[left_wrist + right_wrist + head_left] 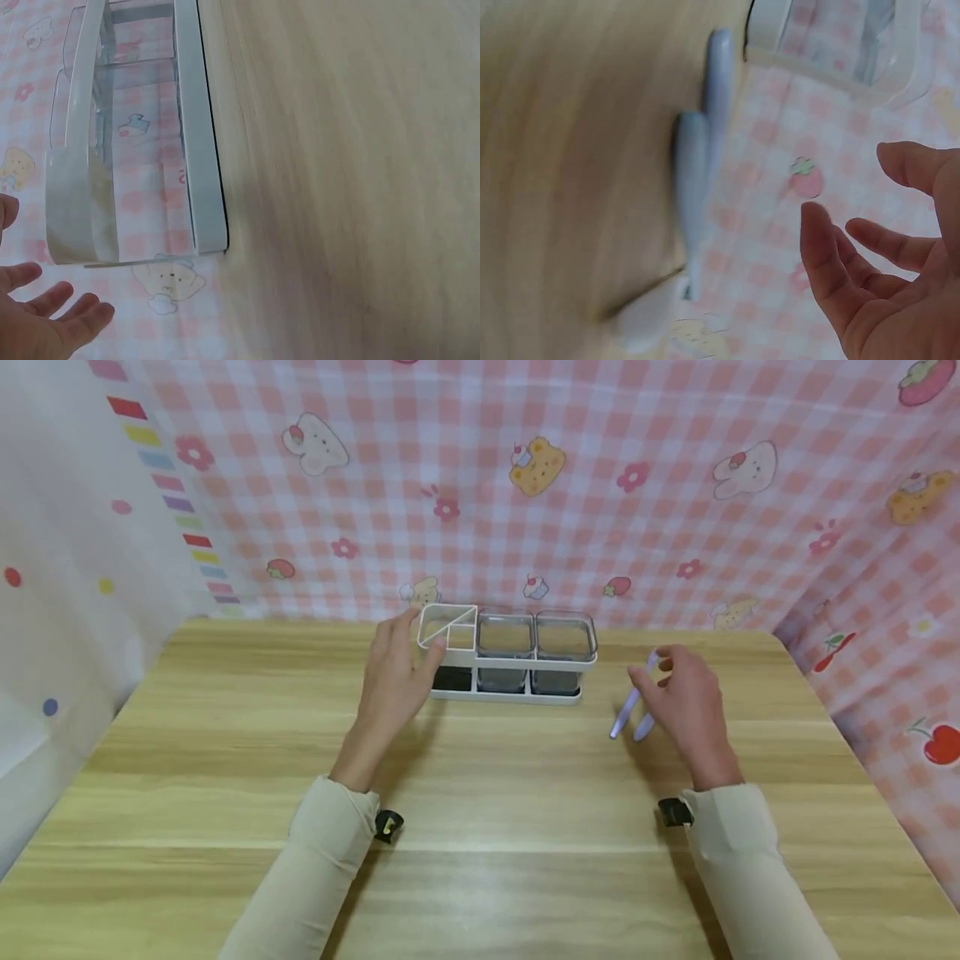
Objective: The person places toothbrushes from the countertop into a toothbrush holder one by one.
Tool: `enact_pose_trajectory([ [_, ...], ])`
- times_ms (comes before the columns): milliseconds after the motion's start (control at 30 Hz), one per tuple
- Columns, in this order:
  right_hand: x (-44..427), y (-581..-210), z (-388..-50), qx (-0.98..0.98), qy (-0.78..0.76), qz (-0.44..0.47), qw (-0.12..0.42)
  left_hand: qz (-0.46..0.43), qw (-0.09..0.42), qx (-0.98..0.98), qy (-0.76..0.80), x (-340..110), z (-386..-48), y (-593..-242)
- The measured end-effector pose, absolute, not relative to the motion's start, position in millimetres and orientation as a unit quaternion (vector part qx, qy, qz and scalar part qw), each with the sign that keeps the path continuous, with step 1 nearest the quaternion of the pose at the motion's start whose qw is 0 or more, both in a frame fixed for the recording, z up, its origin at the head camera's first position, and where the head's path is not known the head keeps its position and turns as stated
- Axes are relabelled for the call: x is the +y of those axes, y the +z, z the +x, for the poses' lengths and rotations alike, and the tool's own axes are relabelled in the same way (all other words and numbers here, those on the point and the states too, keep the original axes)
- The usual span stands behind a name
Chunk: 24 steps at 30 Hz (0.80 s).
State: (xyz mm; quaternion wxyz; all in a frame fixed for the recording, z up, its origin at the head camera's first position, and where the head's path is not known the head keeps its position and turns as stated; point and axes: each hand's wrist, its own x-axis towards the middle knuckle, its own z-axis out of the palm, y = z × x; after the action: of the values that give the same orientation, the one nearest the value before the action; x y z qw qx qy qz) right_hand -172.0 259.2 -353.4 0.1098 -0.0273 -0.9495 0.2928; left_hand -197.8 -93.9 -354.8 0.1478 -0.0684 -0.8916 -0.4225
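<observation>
A white rack (517,698) stands near the back cloth, with two clear square cups (506,635) and a divided white-rimmed section at its left end. My left hand (393,672) is spread around that end; in the left wrist view its fingers (90,319) are apart, with a gap to the rack (71,202). Right of the rack, slim lilac handles (625,714) lie close together beneath my right hand (690,710). The right wrist view has this hand (900,277) with nothing between thumb and fingers, beside a lilac handle (718,90), a blue-grey one (691,165) and a white rounded piece (646,319).
The wooden table (510,860) reaches back to a pink checked cloth (480,527) hanging close behind the rack. More patterned cloth hangs along the right side, and white dotted cloth (67,552) along the left.
</observation>
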Motion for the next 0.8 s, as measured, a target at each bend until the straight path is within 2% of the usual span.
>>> enact_pose_trajectory([
  [400, 284, -367, -189, -0.946, 0.306, -0.105, -0.032, -0.058, 0.126, -0.867, -0.479, -94, -202, -362],
  [633, 293, -367, -196, -0.941, 0.313, -0.114, -0.067, -0.062, 0.139, -0.844, -0.514, -91, -210, -365],
  [800, 301, -367, -199, -0.943, 0.301, -0.122, -0.070, -0.061, 0.133, -0.834, -0.532, -87, -213, -364],
])
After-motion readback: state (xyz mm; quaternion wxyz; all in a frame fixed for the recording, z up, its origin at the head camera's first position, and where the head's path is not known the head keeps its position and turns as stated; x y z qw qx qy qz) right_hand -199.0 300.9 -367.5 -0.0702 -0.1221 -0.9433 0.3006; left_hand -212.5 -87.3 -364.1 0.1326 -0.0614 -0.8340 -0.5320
